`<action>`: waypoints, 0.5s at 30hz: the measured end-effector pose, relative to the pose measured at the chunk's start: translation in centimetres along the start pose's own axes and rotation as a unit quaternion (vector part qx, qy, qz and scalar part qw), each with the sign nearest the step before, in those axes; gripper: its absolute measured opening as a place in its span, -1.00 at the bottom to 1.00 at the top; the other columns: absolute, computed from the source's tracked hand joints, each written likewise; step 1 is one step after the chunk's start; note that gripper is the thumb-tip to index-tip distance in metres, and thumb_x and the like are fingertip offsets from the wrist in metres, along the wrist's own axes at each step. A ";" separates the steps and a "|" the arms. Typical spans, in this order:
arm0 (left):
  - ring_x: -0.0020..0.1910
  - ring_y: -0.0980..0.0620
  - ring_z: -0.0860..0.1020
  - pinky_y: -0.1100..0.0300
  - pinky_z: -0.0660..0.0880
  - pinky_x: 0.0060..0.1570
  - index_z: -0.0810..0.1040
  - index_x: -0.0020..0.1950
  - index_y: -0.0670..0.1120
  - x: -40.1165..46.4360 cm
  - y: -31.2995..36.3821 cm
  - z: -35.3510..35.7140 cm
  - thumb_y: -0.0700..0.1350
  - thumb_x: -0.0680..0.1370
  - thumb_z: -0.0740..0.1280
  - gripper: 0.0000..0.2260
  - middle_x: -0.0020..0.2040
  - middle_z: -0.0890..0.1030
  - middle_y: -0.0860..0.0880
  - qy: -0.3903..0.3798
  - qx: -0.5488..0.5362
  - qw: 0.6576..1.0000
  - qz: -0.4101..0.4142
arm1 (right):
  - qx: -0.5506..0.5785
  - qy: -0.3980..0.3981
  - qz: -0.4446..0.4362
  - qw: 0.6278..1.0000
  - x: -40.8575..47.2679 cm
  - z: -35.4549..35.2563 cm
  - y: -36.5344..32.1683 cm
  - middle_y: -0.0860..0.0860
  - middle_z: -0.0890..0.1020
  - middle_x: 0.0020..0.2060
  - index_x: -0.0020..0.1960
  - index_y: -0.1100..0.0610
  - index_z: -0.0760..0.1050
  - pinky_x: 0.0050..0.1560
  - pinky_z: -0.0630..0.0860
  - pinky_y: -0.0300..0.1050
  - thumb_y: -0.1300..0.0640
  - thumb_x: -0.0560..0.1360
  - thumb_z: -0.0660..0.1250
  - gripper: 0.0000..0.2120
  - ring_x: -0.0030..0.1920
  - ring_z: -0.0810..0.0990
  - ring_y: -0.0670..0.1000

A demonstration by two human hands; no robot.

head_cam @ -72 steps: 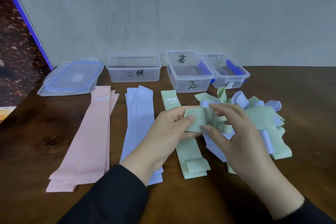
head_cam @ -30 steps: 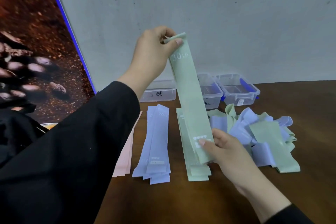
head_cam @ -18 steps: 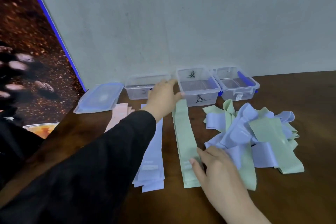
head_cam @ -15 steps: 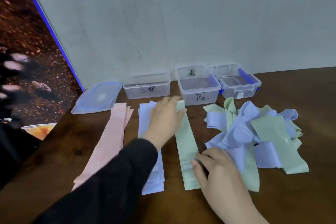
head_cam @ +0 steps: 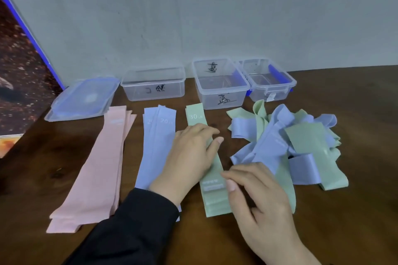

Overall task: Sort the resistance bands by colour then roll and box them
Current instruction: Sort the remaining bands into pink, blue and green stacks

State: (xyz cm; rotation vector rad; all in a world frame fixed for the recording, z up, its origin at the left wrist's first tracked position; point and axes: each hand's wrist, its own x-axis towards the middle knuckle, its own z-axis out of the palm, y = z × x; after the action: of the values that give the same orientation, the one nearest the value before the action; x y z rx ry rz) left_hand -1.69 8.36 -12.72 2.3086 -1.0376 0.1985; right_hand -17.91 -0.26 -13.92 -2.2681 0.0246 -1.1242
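Note:
Three flat stacks of bands lie side by side on the brown table: pink bands (head_cam: 97, 170) at the left, lilac-blue bands (head_cam: 156, 142) in the middle, green bands (head_cam: 212, 196) to their right. The top green band is marked 30 LB. My left hand (head_cam: 191, 157) lies flat across the middle of the green stack, fingers straight. My right hand (head_cam: 256, 196) rests its fingertips on the near end of the green stack. A tangled heap of blue and green bands (head_cam: 286, 146) sits at the right.
Three clear plastic boxes stand along the wall: a left box (head_cam: 153, 86), a middle box (head_cam: 219, 86) and a right box (head_cam: 269, 82). A stack of blue-tinted lids (head_cam: 81, 99) lies at the far left. A poster leans at the left edge.
The green band that both hands held up stretched has been laid on the green stack. My left hand has slid from the far end toward the middle, and my right hand stays at the near end.

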 end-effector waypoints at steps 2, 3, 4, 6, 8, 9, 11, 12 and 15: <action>0.13 0.12 0.50 0.09 0.41 0.20 0.63 0.21 0.04 -0.3 0.9 -0.6 0.08 0.66 0.23 -0.74 0.12 0.61 0.12 -0.041 -0.047 0.997 0.052 | -0.007 0.029 0.011 0.999 0.1 -0.8 0.4 -0.10 0.64 -0.03 0.04 0.14 0.69 0.06 0.53 -0.06 0.10 0.61 0.26 -0.77 0.05 0.59 -0.08; 0.10 0.16 0.49 0.10 0.43 0.17 0.64 0.18 0.04 -0.5 1.3 -0.8 0.07 0.66 0.24 -0.76 0.10 0.62 0.14 -0.065 -0.056 0.993 0.076 | -0.017 0.039 0.029 0.999 0.1 -1.3 0.9 -0.13 0.63 -0.02 0.04 0.13 0.68 0.08 0.53 -0.07 0.08 0.61 0.25 -0.76 0.07 0.59 -0.07; 0.08 0.18 0.49 0.13 0.44 0.15 0.64 0.16 0.05 -0.7 1.6 -1.0 0.06 0.66 0.24 -0.78 0.07 0.62 0.16 -0.083 -0.058 0.990 0.096 | -0.029 0.045 0.053 0.997 0.2 -1.8 1.3 -0.15 0.62 0.00 0.05 0.12 0.68 0.10 0.52 -0.11 0.07 0.60 0.25 -0.75 0.09 0.59 -0.09; 0.06 0.18 0.49 0.20 0.43 0.13 0.64 0.16 0.07 -1.0 2.2 -1.2 0.08 0.66 0.22 -0.77 0.04 0.60 0.19 -0.110 -0.058 0.985 0.119 | -0.055 0.032 0.105 0.992 0.3 -3.1 2.3 -0.22 0.59 0.03 0.09 0.07 0.66 0.14 0.48 -0.21 -0.01 0.58 0.25 -0.73 0.16 0.54 -0.16; 0.07 0.19 0.47 0.26 0.40 0.13 0.62 0.18 0.10 -1.1 2.3 -1.3 0.12 0.65 0.21 -0.75 0.06 0.60 0.20 -0.131 -0.055 0.982 0.124 | -0.076 -0.033 0.155 0.984 0.3 -4.2 3.5 -0.33 0.51 0.15 0.20 -0.02 0.61 0.22 0.40 -0.28 -0.17 0.54 0.29 -0.66 0.27 0.43 -0.26; 0.08 0.20 0.47 0.27 0.39 0.13 0.61 0.20 0.12 -1.2 2.3 -1.3 0.13 0.65 0.20 -0.75 0.07 0.59 0.21 -0.137 -0.052 0.982 0.119 | -0.089 -0.074 0.179 0.977 0.1 -4.5 3.9 -0.36 0.47 0.19 0.26 -0.06 0.57 0.26 0.35 -0.24 -0.24 0.51 0.33 -0.59 0.30 0.37 -0.31; 0.09 0.21 0.47 0.26 0.42 0.13 0.61 0.21 0.13 -1.3 2.3 -1.4 0.13 0.65 0.20 -0.75 0.08 0.59 0.22 -0.139 -0.058 0.983 0.108 | -0.124 -0.132 0.191 0.965 -0.2 -4.5 4.6 -0.34 0.45 0.22 0.33 -0.09 0.53 0.33 0.32 -0.09 -0.27 0.43 0.42 -0.48 0.28 0.31 -0.34; 0.09 0.21 0.47 0.24 0.44 0.12 0.61 0.21 0.13 -1.4 2.3 -1.4 0.12 0.65 0.21 -0.76 0.08 0.60 0.21 -0.139 -0.064 0.983 0.104 | -0.140 -0.138 0.177 0.964 -0.3 -4.3 4.8 -0.29 0.48 0.21 0.32 -0.07 0.55 0.34 0.35 -0.02 -0.21 0.42 0.46 -0.48 0.25 0.32 -0.32; 0.08 0.22 0.49 0.21 0.48 0.12 0.61 0.22 0.13 -1.4 2.4 -1.5 0.12 0.65 0.23 -0.76 0.08 0.60 0.22 -0.146 -0.069 0.983 0.091 | -0.153 -0.101 0.154 0.971 -0.5 -3.7 5.0 -0.19 0.59 0.08 0.20 0.05 0.63 0.22 0.54 0.13 0.06 0.44 0.53 -0.66 0.09 0.42 -0.26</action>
State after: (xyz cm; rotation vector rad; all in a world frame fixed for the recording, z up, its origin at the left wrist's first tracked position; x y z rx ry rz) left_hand -4.21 8.87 -10.92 2.1572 -1.3647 -0.1416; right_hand -19.67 -6.11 -15.21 -2.5275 0.4816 -0.7633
